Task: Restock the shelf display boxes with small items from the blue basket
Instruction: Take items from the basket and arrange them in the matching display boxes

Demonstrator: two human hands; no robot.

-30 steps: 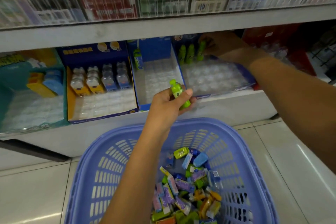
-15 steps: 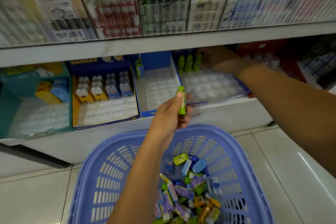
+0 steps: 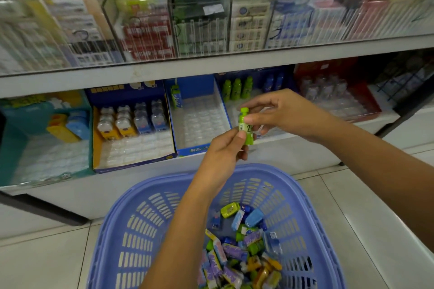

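Note:
A small green bottle point(image 3: 246, 125) stands upright between both hands, in front of the lower shelf. My left hand point(image 3: 223, 152) pinches its lower part from below. My right hand point(image 3: 279, 114) pinches its middle from the right with thumb and forefinger. Below them sits the blue basket point(image 3: 141, 218), with several small coloured items point(image 3: 239, 253) heaped in its bottom. Behind the hands, a blue display box point(image 3: 277, 82) holds three green bottles point(image 3: 237, 88) at the back of its clear tray.
On the lower shelf, left to right: a teal box point(image 3: 28, 115), a blue-yellow box point(image 3: 131, 134) with small bottles, a blue box point(image 3: 199, 117) with one green carton, and a red box point(image 3: 338, 98). The upper shelf point(image 3: 211, 63) carries clear dividers with packs. Tiled floor point(image 3: 375, 206) lies around the basket.
My right hand has come back from the rear of the display box and taken hold of the green bottle. My left hand has lifted the bottle a little toward it.

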